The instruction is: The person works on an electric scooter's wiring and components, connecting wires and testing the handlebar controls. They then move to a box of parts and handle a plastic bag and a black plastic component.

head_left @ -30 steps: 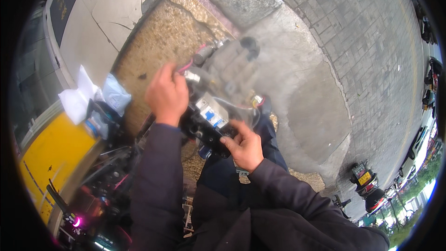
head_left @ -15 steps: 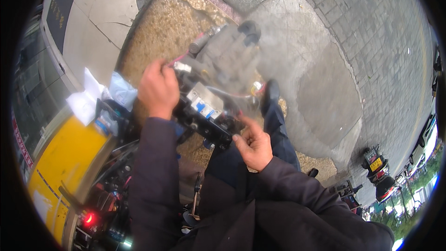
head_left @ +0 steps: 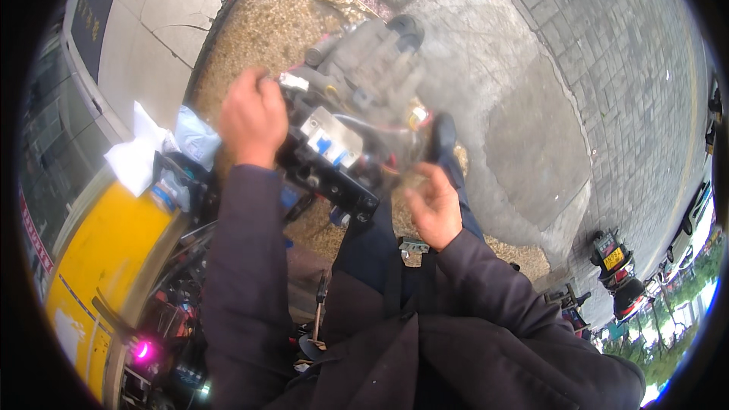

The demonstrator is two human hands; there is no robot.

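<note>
My left hand (head_left: 254,118) is closed on the left end of a black device (head_left: 319,178), which is tilted in front of my knees. On it sits a silver metal plate (head_left: 332,137) with blue and white parts, and a white connector (head_left: 294,82) shows by my fingertips. Thin wires (head_left: 372,123) run from the device toward the right. My right hand (head_left: 433,205) is just off the device's right end, thumb and forefinger apart, with nothing seen between them. Behind the device lies a dusty grey machine part (head_left: 372,57), hazy and blurred.
At left, white paper (head_left: 135,159) and a pale blue packet (head_left: 197,137) lie by a yellow panel (head_left: 114,228). Below it are cluttered tools and parts (head_left: 178,319) near a glowing pink light (head_left: 142,350). Parked scooters (head_left: 619,273) stand at the right on the pavement.
The black device has moved up and slightly left in the picture with my left hand. My right hand has come off its right end and shifted up and to the right.
</note>
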